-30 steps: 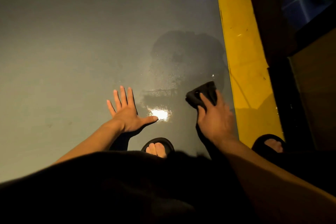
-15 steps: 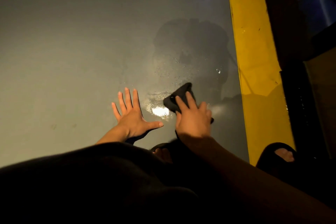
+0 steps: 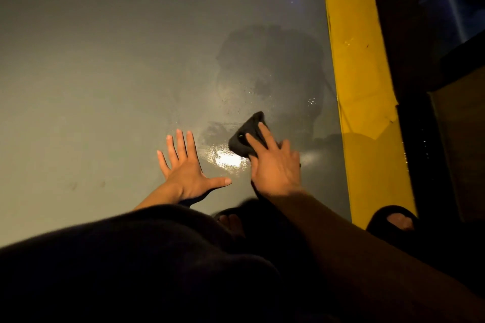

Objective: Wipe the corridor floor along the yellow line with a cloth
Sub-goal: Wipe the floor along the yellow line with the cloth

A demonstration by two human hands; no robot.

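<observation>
While bracing crouch, left hand (image 3: 187, 169) flat, fingers spread on floor (image 3: 91, 81); right hand (image 3: 275, 165) presses straight-fingered on cloth (image 3: 246, 136), over wet patch left of yellow line (image 3: 359, 73), for wiping.

A dim corridor: painted grey floor (image 3: 91, 73) edged by yellow line (image 3: 359, 73).

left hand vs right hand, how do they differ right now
The left hand lies flat on the grey floor, fingers spread, holding nothing; the right hand presses a dark crumpled cloth. The right hand is nearer the yellow painted line. Both are bare and reach down to the floor.
</observation>
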